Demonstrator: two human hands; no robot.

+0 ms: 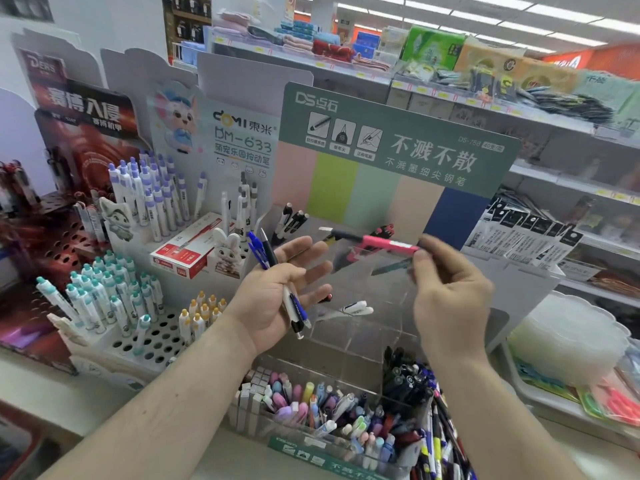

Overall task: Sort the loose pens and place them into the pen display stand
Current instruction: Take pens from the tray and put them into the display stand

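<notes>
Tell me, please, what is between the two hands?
In the head view, only the clear acrylic pen stand shows between the left hand and the right hand; the pink pen crosses above.

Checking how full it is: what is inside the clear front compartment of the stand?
The clear front compartment holds many upright pens, mostly pastel. Dark pens fill its right side. Lower barrels and the floor are covered.

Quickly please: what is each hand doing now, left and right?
Left hand: holds a bundle of pens, fingers mostly straight.
Right hand: pinches a pink pen.
</notes>
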